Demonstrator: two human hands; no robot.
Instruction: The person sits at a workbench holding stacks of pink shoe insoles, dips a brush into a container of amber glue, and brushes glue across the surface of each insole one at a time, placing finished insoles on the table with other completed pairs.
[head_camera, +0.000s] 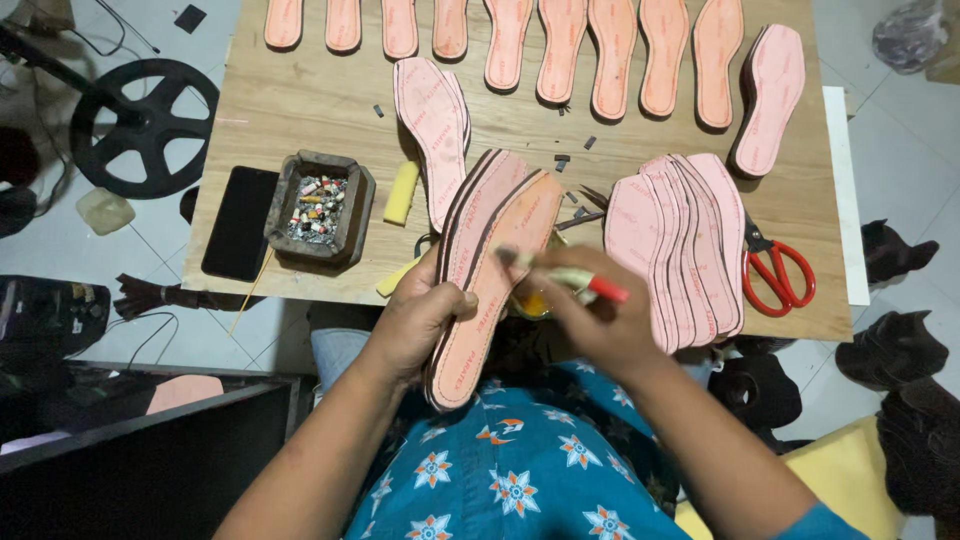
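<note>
**Brush on a pink insole, with more insoles on the bench**

Your left hand (425, 315) grasps a small stack of pink insoles (490, 270) by its left edge, thumb on top. The stack is held above your lap and its toe end reaches over the near edge of the wooden bench (300, 110). I cannot tell how many insoles are in it, but dark edges of at least two show. Your right hand (590, 310) is clenched around a brush with a red end (580, 283), and its tip touches the top insole. The hand is blurred.

Just under your hands there is a small pot with yellow glue (533, 303), mostly hidden. To the left on the bench stands a dark square tray (320, 207), filled with cigarette ends and ash. Beside it lies one black phone (240, 222), and on its other side one yellow block (402, 192).

Along the far edge of the bench you see a row of nine orange-pink insoles (510, 35), lying apart from each other. At the right end of the row one thicker pink insole pile (770, 95) lies tilted. Another pink pile (433, 125) lies in the middle. At the right is a fanned pile of pink insoles (685, 245), and just beside it one pair of red-handled scissors (775, 270).
</note>
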